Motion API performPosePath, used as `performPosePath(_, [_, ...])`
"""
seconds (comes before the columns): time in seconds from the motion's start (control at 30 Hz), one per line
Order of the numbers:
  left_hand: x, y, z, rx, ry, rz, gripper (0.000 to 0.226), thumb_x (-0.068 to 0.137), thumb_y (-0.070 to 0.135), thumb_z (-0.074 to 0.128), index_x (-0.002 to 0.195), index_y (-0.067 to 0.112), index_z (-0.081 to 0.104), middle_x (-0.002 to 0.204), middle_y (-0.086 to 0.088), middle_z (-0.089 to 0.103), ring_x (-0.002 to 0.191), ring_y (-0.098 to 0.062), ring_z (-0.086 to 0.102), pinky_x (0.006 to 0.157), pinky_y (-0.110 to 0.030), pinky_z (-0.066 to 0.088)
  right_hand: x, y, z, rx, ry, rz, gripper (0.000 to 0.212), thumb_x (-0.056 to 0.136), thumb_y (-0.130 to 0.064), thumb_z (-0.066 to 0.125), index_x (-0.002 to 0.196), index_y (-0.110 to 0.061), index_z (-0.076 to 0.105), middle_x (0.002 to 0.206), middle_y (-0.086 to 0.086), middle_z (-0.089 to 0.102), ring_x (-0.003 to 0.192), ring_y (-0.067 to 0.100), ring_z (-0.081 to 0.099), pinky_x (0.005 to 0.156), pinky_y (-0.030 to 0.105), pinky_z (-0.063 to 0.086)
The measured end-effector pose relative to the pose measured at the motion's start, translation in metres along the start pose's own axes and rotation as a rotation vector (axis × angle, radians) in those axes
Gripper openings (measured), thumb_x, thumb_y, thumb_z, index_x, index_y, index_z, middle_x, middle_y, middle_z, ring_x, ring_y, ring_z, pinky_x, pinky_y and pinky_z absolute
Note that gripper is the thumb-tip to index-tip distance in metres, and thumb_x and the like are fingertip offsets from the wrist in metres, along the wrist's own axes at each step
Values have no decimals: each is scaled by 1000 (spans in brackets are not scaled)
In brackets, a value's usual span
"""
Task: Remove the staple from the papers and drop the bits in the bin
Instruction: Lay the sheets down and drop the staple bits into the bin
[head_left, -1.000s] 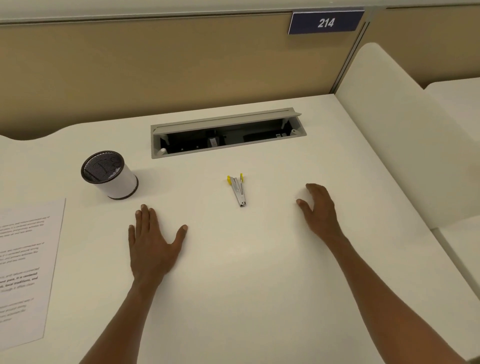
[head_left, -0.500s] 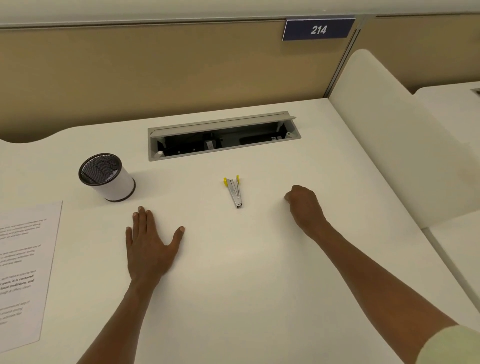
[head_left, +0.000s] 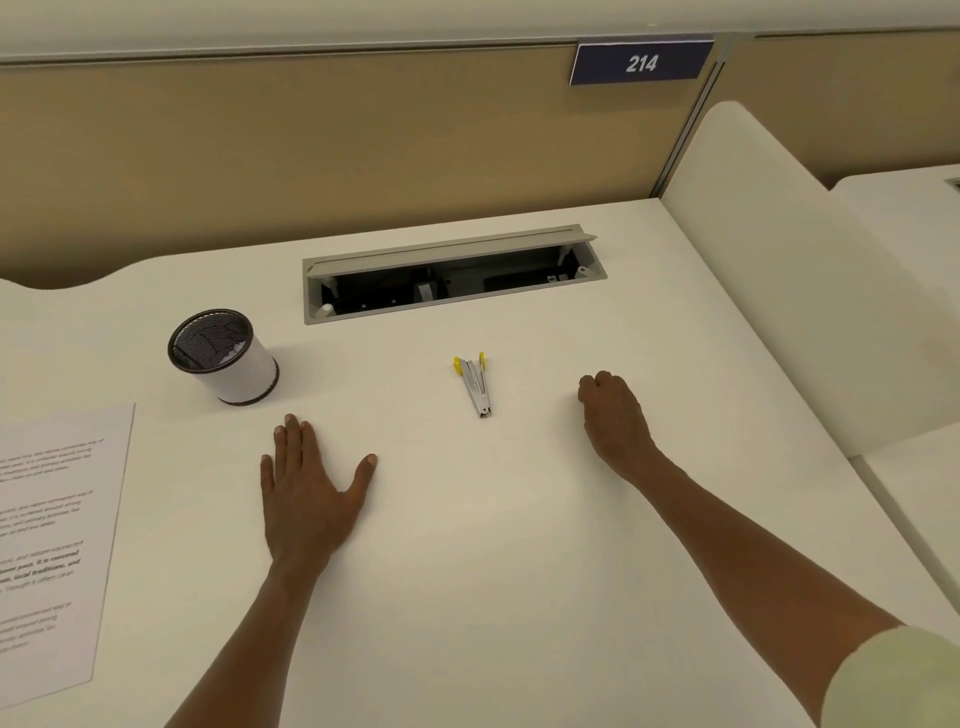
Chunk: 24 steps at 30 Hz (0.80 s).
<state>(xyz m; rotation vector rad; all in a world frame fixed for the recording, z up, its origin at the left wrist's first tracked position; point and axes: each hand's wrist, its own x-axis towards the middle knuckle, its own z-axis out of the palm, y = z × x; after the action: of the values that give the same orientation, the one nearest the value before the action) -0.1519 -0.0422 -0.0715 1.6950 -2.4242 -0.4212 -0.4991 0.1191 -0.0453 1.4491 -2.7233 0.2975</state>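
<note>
Flat-fingered left hand (head_left: 306, 493), curled empty right hand (head_left: 615, 415) flanking slim metal staple remover (head_left: 478, 387) on smooth desk (head_left: 467, 571).

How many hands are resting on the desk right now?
2. The left hand lies flat, near the mesh cup. The right hand is curled, right of the staple remover.

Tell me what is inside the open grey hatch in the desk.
Inside the grey hatch a dark cavity shows small white fittings and dark boxes. Its raised lid hides the back, and the cavity is too dark to identify anything further.
</note>
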Motion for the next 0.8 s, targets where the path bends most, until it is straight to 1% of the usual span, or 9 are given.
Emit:
performPosePath(0.07, [-1, 0, 0, -4, 1, 1, 107, 83, 81, 25, 158, 5, 14, 169, -5, 3, 155, -16, -1, 126, -42, 5, 7, 5, -3, 260, -24, 163, 24, 72, 14, 47, 80, -3, 62, 77, 7, 60, 73, 24, 52, 63, 29, 35])
performPosePath(0.13, [-1, 0, 0, -6, 2, 0, 107, 84, 81, 25, 158, 5, 15, 169, -5, 3, 155, -16, 0, 126, -41, 5, 17, 9, -12, 600, -44, 453, 22, 77, 10, 54, 75, -5, 70, 72, 3, 65, 70, 19, 58, 66, 25, 43])
performPosePath(0.23, [0, 0, -1, -5, -1, 1, 107, 84, 80, 26, 158, 4, 15, 168, -5, 3, 155, -17, 0, 126, -42, 5, 22, 14, -27, 1312, -80, 817, 23, 86, 16, 55, 75, -2, 64, 72, 11, 59, 65, 22, 53, 57, 24, 51])
performPosePath(0.3, [0, 0, -1, -8, 0, 2, 107, 84, 80, 26, 158, 4, 15, 168, -5, 3, 155, -17, 0, 126, -42, 6, 21, 13, -39, 1732, -103, 920, 23, 92, 16, 47, 81, 1, 59, 78, 10, 55, 70, 18, 52, 56, 19, 54])
performPosePath(0.4, [1, -1, 0, -9, 1, 1, 107, 84, 81, 26, 158, 4, 16, 169, -5, 3, 155, -16, -1, 126, -42, 6, 20, 8, -50, 2102, -85, 980, 23, 97, 12, 41, 89, -1, 58, 83, 9, 55, 78, 15, 54, 57, 18, 55])
performPosePath(0.5, [1, -1, -1, -8, 5, 2, 107, 84, 81, 26, 158, 4, 16, 168, -5, 3, 155, -16, 0, 126, -43, 7, 25, -8, -53, 2282, -101, 967, 23, 97, 11, 39, 92, -2, 58, 84, 9, 54, 77, 15, 54, 56, 19, 54])
performPosePath(0.57, [1, -1, -2, -11, 3, 3, 106, 84, 80, 26, 158, 4, 16, 168, -5, 3, 155, -17, -1, 126, -43, 7, 31, -29, -53, 2327, -174, 925, 19, 90, 14, 50, 92, -2, 58, 84, 11, 55, 76, 15, 55, 56, 20, 54])
performPosePath(0.67, [1, 0, -3, -11, 2, 2, 105, 84, 79, 26, 158, 4, 16, 169, -5, 2, 155, -17, -1, 126, -42, 6, 40, -70, -52, 2397, -324, 809, 46, 53, 18, 81, 90, 0, 62, 81, 14, 60, 70, 18, 61, 57, 23, 55])
performPosePath(0.8, [1, 0, -3, -21, 0, -4, 104, 85, 79, 28, 158, 6, 15, 169, -4, 0, 155, -15, -4, 126, -42, 5, 60, -142, -59, 2299, -468, 771, 12, 93, 7, 50, 97, -1, 59, 85, 12, 57, 69, 16, 61, 59, 20, 55])
